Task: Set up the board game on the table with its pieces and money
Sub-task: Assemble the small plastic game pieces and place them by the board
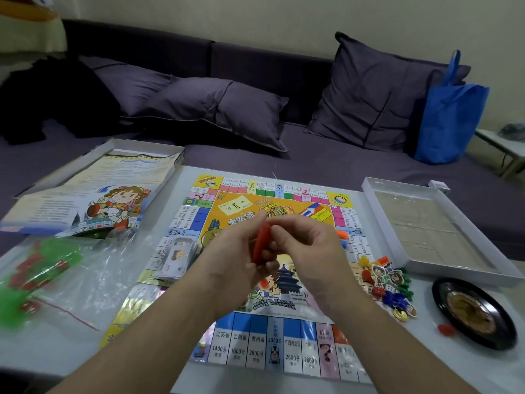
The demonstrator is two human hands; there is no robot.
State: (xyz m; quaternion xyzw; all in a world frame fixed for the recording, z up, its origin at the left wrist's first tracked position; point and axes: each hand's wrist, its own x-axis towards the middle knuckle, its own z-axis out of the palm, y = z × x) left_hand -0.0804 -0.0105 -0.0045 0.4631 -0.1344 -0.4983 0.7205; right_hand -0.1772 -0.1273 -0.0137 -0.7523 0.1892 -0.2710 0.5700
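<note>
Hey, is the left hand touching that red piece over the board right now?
Touching. The head view shows the left hand with fingers curled round the red piece, the right hand pinching it too, above the game board.

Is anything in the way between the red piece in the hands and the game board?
Nothing visible. Both hands, left hand and right hand, hold the red piece right above the board, and only open air shows between them. The money stack lies off to the left.

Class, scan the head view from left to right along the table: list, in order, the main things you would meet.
Clear plastic bag of green and red pieces → stack of play money → red piece held by both hands → pile of coloured tokens → small roulette wheel.
</note>
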